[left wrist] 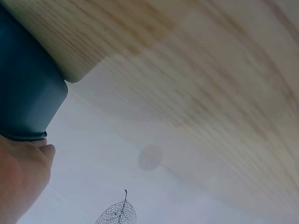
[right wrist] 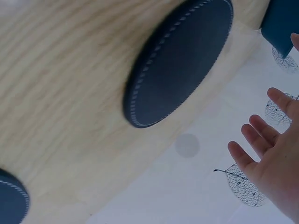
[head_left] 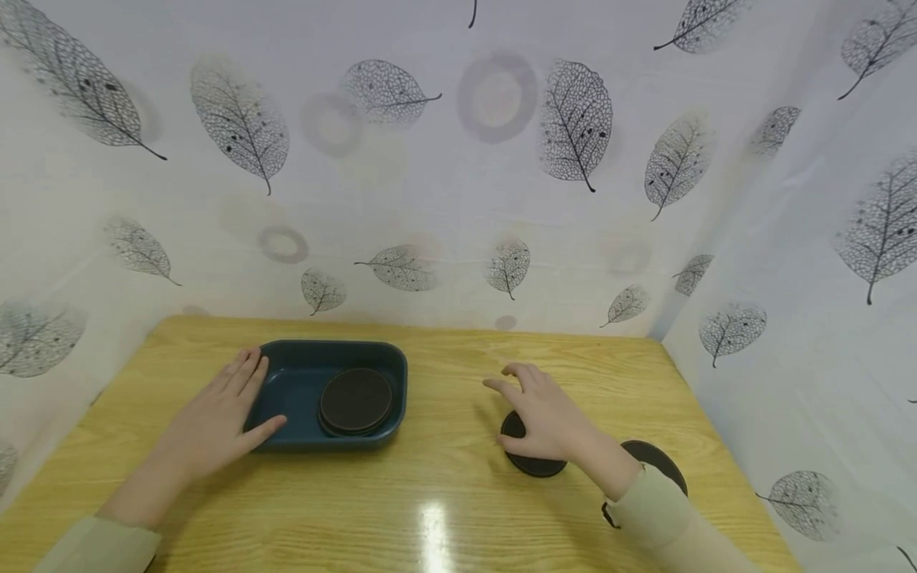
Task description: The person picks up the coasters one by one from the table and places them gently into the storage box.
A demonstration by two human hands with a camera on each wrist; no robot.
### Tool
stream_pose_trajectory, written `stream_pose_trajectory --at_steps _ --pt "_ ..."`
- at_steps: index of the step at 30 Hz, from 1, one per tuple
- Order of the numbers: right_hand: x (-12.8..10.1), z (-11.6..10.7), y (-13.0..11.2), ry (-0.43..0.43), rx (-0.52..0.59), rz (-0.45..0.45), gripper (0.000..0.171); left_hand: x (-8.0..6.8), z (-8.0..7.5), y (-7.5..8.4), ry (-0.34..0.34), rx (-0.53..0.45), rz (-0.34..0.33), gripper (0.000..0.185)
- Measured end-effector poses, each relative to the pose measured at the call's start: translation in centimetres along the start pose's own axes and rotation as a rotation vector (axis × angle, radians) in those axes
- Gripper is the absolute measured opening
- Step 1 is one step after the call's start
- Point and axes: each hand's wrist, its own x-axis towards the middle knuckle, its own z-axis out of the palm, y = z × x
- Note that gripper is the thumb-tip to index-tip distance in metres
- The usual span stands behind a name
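Observation:
A dark blue rectangular tray (head_left: 294,398) with raised walls stands on the left of the table. Inside its right part lies a small stack of round black coasters (head_left: 357,400). My left hand (head_left: 215,414) rests on the tray's left rim, fingers extended along it and thumb reaching over the near corner. On the right, my right hand (head_left: 548,414) hovers over a black coaster (head_left: 537,466), fingers spread and holding nothing. White stitching runs round that coaster (right wrist: 180,65) in the right wrist view. Another black coaster (head_left: 655,460) lies farther right, partly hidden by my right forearm.
The light wood-grain table (head_left: 444,398) lies under everything. A white curtain with leaf prints (head_left: 444,199) rises behind the table and along both sides. Between the tray and the right hand's coaster is bare tabletop.

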Motion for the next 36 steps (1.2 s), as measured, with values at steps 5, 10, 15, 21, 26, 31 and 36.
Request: stream_pose_trajectory --at_steps 5,10,15,21,26,31,36 --pt "-1.3 0.7 1.0 -0.009 0.036 0.029 0.078 -0.1 0.0 0.0 -0.007 -0.002 -0.004 0.101" --pt "-2.5 1.3 1.7 -0.012 0.055 0.042 0.077 0.0 0.0 0.0 -0.01 -0.002 -0.004 0.101" --pt "-3.5 2.0 2.1 -0.014 0.051 0.058 0.076 0.1 0.0 0.0 -0.024 -0.006 -0.013 0.102" --pt "-4.3 2.7 2.3 -0.049 0.054 0.083 0.076 0.0 0.0 0.0 -0.035 -0.007 -0.016 0.102" --pt "-4.8 3.0 2.5 -0.083 0.109 0.102 0.079 0.1 0.0 -0.1 -0.035 -0.002 -0.012 0.102" --pt "-5.1 3.3 2.5 -0.099 0.135 0.11 0.084 0.2 0.0 -0.1 -0.047 -0.011 -0.02 0.102" --pt "-5.1 3.4 2.5 -0.087 0.118 0.098 0.085 0.2 0.0 -0.1 -0.042 -0.018 -0.023 0.102"
